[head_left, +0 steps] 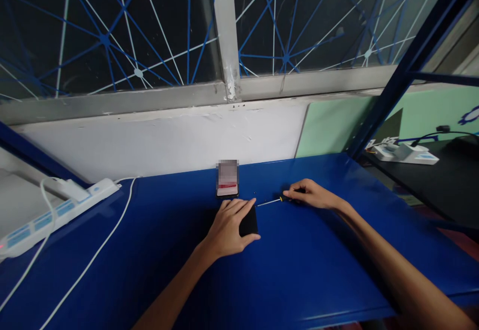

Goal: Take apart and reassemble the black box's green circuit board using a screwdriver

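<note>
My left hand lies over a black box-like object, thumb on its near edge and fingers across its far side, covering much of it. In my right hand is a screwdriver with a black and yellow handle and a thin metal shaft. Its tip points left, at the right side of the black object; whether they touch I cannot tell. A tiny dark piece, perhaps a screw, lies just beyond the black object. Behind my left hand stands a phone-like item, its upper part blurred out.
A blue table spreads under everything, against a white wall below windows. At the left lies a white power strip with a white cable. Blue frame posts rise on both sides. Another power strip sits on a dark surface at right.
</note>
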Available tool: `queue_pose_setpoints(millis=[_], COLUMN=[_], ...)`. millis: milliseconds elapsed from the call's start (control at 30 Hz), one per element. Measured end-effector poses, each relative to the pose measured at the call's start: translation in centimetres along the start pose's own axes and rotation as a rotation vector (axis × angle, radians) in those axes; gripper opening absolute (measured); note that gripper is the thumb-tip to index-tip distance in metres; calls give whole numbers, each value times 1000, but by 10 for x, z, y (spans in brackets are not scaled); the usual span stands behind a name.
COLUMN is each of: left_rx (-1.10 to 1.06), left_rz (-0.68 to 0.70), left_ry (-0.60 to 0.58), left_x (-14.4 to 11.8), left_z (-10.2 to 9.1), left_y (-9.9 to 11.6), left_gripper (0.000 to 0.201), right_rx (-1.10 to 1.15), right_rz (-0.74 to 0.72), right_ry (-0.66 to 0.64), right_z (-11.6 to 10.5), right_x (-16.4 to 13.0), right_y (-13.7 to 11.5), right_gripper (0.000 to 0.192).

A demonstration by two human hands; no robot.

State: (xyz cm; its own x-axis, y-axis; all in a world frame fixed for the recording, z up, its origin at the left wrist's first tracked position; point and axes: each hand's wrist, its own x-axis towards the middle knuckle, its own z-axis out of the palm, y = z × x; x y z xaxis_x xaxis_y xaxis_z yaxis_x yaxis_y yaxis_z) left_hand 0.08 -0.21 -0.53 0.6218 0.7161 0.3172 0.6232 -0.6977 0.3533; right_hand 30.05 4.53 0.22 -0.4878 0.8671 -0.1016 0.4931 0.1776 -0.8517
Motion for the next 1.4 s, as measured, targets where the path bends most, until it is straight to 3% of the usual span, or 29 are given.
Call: queue_pose_setpoints(millis=[133, 267, 500, 600, 733, 933, 1033, 1167, 1400], left_rx=[4, 2, -1, 0, -1, -3, -7, -5, -8], left_rz=[9, 9, 7, 8, 0, 2, 13, 7, -1], left_ry=[1, 5, 3, -4, -12, -15, -8, -11, -21], left_x=[1, 1, 1, 1, 1, 1, 1, 2, 2], left_z=[-1, -3, -3, -3, -3, -3, -2, -3, -3], left_y=[1, 2, 3, 2, 2, 1, 0, 1, 2], left_gripper=[83, 84, 83, 83, 85, 85, 85, 85, 85], right_rx=[13, 136, -1, 101, 193, 24, 87, 191, 47], right_rz=[-6, 50, 14, 17, 49, -15, -18, 33, -39], right_ry=[17, -49, -4, -5, -50, 30, -3, -54, 29], right_z=[3, 2, 0, 1, 1, 2, 3, 1, 1], right_x=[0, 0, 1, 0, 0, 1, 0, 1, 1], right_y=[-2, 1, -1, 0, 4, -3, -2, 4, 0], right_gripper=[42, 44, 51, 41, 42, 47, 36, 40, 42])
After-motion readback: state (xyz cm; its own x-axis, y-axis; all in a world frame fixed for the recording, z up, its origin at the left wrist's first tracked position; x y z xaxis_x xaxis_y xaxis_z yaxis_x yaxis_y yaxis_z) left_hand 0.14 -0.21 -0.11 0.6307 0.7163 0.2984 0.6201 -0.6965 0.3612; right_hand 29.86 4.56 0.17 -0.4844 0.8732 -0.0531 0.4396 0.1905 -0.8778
